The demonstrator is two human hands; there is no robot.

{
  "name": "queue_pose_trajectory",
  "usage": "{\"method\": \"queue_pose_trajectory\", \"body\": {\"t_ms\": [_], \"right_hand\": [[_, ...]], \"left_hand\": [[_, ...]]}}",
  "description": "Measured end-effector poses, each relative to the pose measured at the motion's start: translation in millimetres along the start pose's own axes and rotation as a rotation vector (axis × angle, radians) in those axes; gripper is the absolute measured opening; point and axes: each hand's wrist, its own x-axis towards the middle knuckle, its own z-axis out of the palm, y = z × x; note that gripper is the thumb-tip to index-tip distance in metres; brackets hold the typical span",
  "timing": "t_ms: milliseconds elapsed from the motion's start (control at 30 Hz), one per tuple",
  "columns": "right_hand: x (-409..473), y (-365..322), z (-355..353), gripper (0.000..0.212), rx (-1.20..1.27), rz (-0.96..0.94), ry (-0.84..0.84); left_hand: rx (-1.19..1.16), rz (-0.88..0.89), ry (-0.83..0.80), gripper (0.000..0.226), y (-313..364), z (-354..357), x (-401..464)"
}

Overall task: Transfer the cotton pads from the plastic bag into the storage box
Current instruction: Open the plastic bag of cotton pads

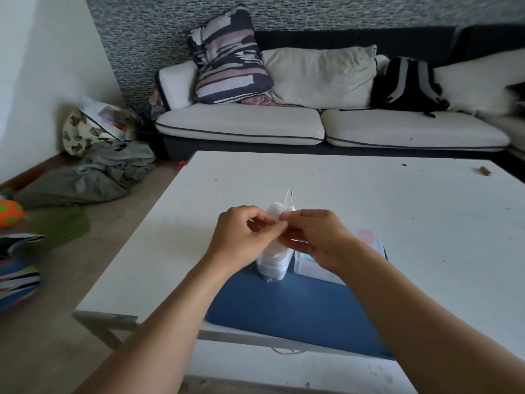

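We see one plastic bag (pixel 275 253) standing upright on one blue mat (pixel 292 308), its base on the mat and its top raised between two hands. The white cotton pads (pixel 274 213) fill the bag in a stack; we cannot count them through the plastic. A thin strip with a red edge sticks up from the top of the bag.

The left hand (pixel 241 237) pinches the bag's top edge between thumb and curled fingers, so that grip is closed on the bag. The right hand (pixel 315 237) pinches the same edge from the other side, fingers curled around the plastic, its grip also closed on the bag. The fingertips of both hands nearly meet.

One storage box (pixel 321 268), pale and translucent with a pink round mark on its far part, sits on the mat just beside the bag, partly hidden by the right hand.

The mat lies on the near part of one white surface (pixel 397 209). One small brown object (pixel 485 171) lies near its far right corner.

Beyond, one sofa (pixel 241 123) carries one striped cushion (pixel 230 58), one plain cushion (pixel 321 75) and one black backpack (pixel 406 83). On the floor at left we see one orange ball (pixel 10 213).
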Motion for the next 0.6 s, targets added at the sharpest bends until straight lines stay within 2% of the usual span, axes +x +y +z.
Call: {"method": "queue_pose_trajectory", "body": {"t_ms": [200, 367, 500, 600], "right_hand": [[5.0, 1.8, 3.2, 0.02, -0.074, -0.027, -0.016], [6.0, 5.0, 7.1, 0.021, -0.272, -0.125, 0.039], [5.7, 2.3, 12.7, 0.014, -0.473, -0.274, 0.108], [4.9, 3.0, 14.4, 0.011, -0.461, -0.323, 0.149]], "left_hand": [[0.099, -0.016, 0.045, 0.004, -5.2, -1.4, 3.2], [0.12, 0.024, 0.036, 0.007, -7.0, -0.5, 0.9], [0.238, 0.133, 0.095, 0.011, -4.2, 3.8, 0.6], [0.302, 0.141, 0.161, 0.012, -0.4, 6.3, 0.4]]}}
